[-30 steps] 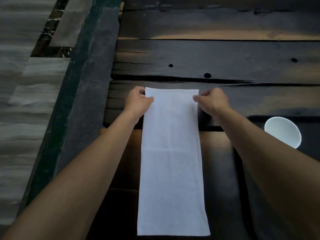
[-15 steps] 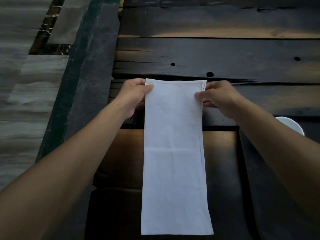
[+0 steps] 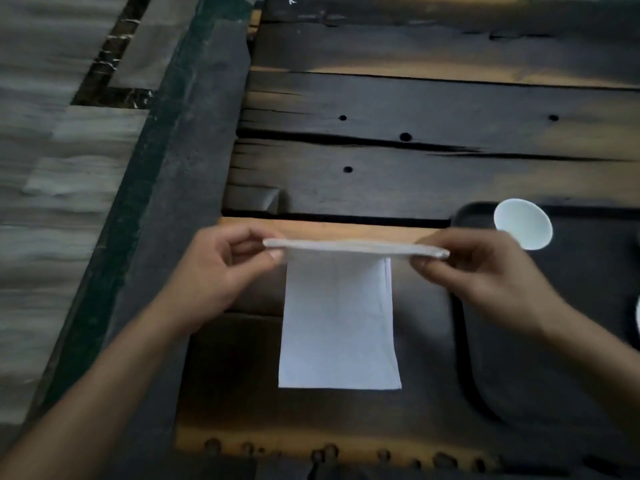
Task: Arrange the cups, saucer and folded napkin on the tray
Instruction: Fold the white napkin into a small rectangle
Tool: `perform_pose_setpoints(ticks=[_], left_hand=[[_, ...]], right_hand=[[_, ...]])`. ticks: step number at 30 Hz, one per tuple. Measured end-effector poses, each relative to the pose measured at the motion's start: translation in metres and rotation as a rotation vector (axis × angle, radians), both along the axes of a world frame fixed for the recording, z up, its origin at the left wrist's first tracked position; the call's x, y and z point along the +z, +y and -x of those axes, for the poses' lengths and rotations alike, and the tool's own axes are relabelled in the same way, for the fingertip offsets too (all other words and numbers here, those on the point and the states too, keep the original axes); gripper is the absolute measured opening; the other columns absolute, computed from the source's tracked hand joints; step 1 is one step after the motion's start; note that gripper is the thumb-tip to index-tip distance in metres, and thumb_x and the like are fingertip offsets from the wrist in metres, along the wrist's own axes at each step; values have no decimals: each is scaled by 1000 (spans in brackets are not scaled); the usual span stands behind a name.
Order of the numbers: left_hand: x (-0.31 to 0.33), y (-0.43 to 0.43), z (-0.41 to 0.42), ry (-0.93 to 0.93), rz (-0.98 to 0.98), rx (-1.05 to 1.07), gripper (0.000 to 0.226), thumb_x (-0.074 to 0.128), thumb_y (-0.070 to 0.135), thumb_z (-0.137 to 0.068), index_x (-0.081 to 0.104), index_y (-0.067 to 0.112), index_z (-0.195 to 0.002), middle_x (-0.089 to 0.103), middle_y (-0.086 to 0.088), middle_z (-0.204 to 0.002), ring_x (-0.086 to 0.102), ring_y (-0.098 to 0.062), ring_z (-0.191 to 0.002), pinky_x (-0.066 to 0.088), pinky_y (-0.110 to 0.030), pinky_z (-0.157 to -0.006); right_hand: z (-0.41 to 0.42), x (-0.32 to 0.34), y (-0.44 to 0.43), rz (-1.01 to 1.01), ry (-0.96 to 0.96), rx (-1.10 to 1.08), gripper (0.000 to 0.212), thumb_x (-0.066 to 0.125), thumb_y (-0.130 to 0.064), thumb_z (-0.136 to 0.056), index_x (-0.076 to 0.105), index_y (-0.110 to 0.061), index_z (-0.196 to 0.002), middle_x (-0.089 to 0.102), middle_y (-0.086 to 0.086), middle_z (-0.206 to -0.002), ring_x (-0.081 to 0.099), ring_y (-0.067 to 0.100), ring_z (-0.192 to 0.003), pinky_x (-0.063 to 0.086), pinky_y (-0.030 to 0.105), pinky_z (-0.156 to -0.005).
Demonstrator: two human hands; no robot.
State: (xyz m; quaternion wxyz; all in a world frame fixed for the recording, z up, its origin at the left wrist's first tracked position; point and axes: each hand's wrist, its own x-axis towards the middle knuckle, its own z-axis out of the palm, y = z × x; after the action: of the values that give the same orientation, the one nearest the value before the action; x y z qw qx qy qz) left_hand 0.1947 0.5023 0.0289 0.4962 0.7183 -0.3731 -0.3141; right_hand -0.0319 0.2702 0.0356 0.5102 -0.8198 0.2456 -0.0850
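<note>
Together, fingers (image 3: 431, 264) of left hand (image 3: 221, 275) and right hand (image 3: 485, 271) pinch the half-lifted napkin (image 3: 339, 323).

Open planks (image 3: 415, 168) beyond the lifted napkin (image 3: 339, 323), tray (image 3: 458, 341) rim at right, white cup (image 3: 523, 228) on its far corner
</note>
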Motion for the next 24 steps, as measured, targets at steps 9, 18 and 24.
perform_pose_setpoints(ticks=[9,18,24], left_hand=[[-84,78,68,-360,-114,-102,32,83,8,-80,79,23,-108,74,15,-113,64,2,-116,52,-29,-99],[-148,105,84,-662,-73,-187,28,76,19,-87,77,17,-115,68,6,-128,56,-12,-132,48,-37,-101],[-166,116,88,-714,16,-189,24,69,26,-93,78,15,-112,67,3,-130,55,-13,-133,47,-41,-107]], right_hand=[[77,-84,71,441,56,213,31,82,-4,-78,79,-15,-106,73,-3,-116,70,13,-106,57,37,-90],[102,-145,101,592,36,155,31,70,-24,-89,75,-12,-117,66,1,-132,63,18,-122,54,42,-97],[108,-151,109,616,6,109,30,73,-22,-89,75,-11,-117,65,2,-134,61,15,-125,50,35,-104]])
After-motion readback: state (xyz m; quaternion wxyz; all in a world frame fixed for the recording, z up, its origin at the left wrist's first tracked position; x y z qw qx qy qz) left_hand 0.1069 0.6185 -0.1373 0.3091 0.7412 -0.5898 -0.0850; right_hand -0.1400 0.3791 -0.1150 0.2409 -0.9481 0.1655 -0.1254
